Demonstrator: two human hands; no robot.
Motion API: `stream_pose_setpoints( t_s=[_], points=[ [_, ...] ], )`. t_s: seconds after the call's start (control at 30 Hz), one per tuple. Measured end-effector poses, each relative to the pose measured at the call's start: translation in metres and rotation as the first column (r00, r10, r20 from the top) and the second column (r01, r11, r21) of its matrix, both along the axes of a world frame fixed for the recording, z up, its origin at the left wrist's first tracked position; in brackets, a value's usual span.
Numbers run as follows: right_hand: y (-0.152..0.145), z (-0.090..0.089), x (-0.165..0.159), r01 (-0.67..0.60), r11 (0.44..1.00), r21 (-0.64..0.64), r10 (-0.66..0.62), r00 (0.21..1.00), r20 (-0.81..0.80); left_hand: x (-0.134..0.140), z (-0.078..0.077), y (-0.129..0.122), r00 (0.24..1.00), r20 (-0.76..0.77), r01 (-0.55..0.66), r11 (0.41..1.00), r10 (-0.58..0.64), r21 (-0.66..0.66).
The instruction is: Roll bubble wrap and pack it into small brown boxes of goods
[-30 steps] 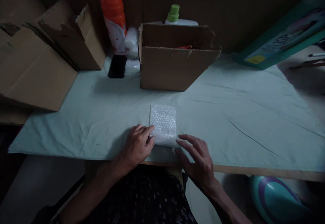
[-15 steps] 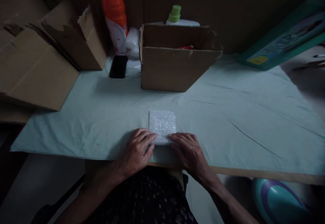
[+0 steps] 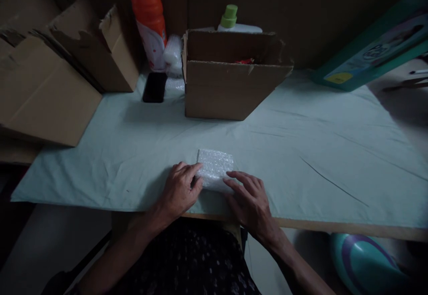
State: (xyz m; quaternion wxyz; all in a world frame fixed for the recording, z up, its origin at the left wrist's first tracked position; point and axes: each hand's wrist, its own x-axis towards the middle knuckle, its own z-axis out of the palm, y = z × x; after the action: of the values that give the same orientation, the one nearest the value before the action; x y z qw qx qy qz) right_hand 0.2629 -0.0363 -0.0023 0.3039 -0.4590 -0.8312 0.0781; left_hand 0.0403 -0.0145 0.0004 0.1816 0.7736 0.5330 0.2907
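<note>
A small folded sheet of bubble wrap (image 3: 214, 165) lies near the front edge of the cloth-covered table, its near side folded into a thicker band. At its left edge, my left hand (image 3: 180, 186) pinches it between thumb and fingers. My right hand (image 3: 250, 194) is on the opposite side, fingers apart, with the fingertips at or just over the right edge. Its thumb is blurred and partly hidden under the hand. Whether anything lies inside the bubble wrap I cannot tell.
Behind it stands an open cardboard box (image 3: 217, 91), with a green-capped bottle (image 3: 229, 17) at its back. Left of that are a black phone (image 3: 154, 87), rolled bubble wrap (image 3: 174, 54) and an orange bottle (image 3: 149, 10). More cardboard boxes (image 3: 50, 94) stand left; a green package (image 3: 361, 63) stands right.
The right hand's fingers have spread and lifted a little off the bubble wrap. My left hand has shifted slightly left to its edge, and the bubble wrap has turned a little.
</note>
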Motion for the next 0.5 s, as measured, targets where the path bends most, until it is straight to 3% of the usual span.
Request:
stream_pose_setpoints(
  t_s=[0.3, 0.43, 0.5],
  points=[
    [0.005, -0.006, -0.007, -0.036, 0.999, 0.024, 0.033, 0.993, 0.111, 0.001, 0.002, 0.005, 0.998, -0.046, -0.036, 0.999, 0.036, 0.009],
    [0.010, -0.007, -0.008, -0.022, 1.000, 0.017, 0.020, 0.995, 0.099, -0.003, 0.001, -0.004, 0.984, 0.145, -0.104, 0.995, 0.105, -0.014],
    [0.012, -0.007, -0.008, -0.005, 1.000, 0.008, 0.004, 0.999, 0.043, -0.005, 0.004, -0.013, 0.941, 0.285, -0.147, 0.980, 0.181, -0.138]
  ],
)
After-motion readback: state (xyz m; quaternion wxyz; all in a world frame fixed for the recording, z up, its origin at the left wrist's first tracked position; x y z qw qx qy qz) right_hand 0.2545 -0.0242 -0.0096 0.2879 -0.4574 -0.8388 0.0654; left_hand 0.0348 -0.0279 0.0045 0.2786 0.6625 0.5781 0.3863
